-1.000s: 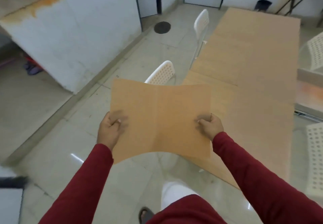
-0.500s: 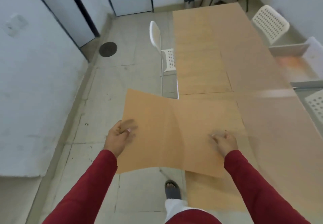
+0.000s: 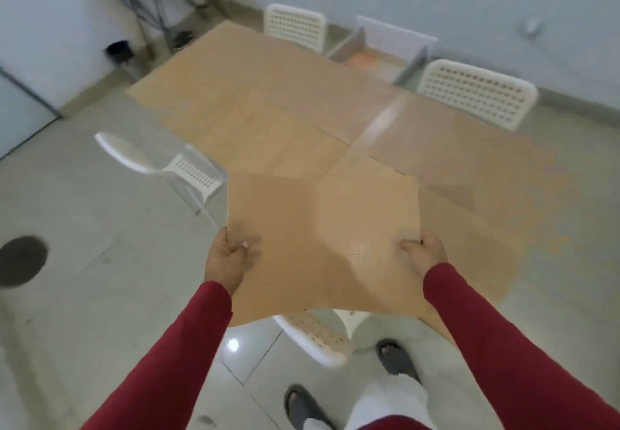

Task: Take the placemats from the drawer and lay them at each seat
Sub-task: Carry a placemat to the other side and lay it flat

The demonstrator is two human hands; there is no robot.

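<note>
Both hands clamped on one tan placemat [image 3: 322, 245]: left hand [image 3: 228, 262] pinching its left edge, right hand [image 3: 424, 255] its right edge. Held in the air, slightly creased, over the near corner of the wooden surface [image 3: 268, 94] and a white chair [image 3: 315, 335] below.

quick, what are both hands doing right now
Left hand: closed on the left edge of the placemat.
Right hand: closed on the placemat's right edge.
</note>
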